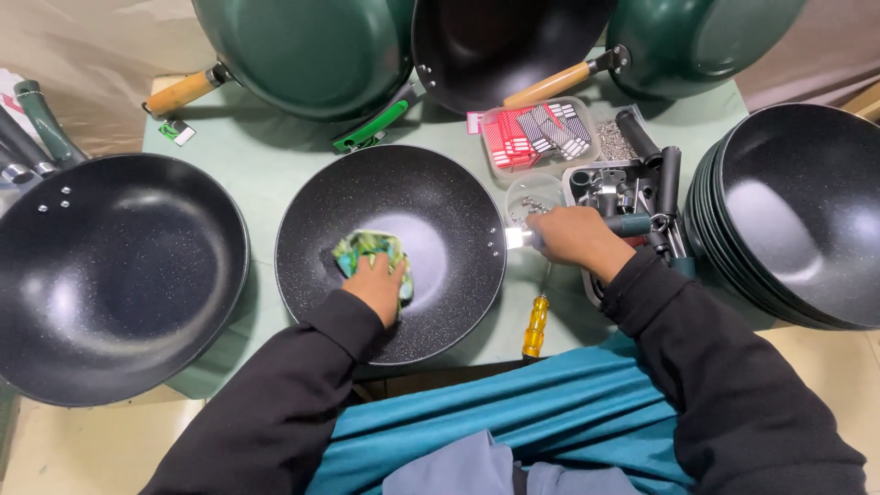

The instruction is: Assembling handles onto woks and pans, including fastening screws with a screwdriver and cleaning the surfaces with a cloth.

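Observation:
A black speckled wok (431,188) lies flat on the green table (266,151) in front of me. My left hand (378,284) presses a green patterned cloth (367,247) against the wok's inner surface. My right hand (573,236) grips a dark green handle (632,224) at the wok's right rim, where a bright metal bracket (516,237) shows. Both sleeves are black.
A large black wok (110,275) sits at left, a stack of black woks (807,211) at right. Green woks with wooden handles (312,55) lean at the back. A clear box of red and white tags (536,136), a tray of black handles (642,179) and a yellow-handled screwdriver (535,323) lie nearby.

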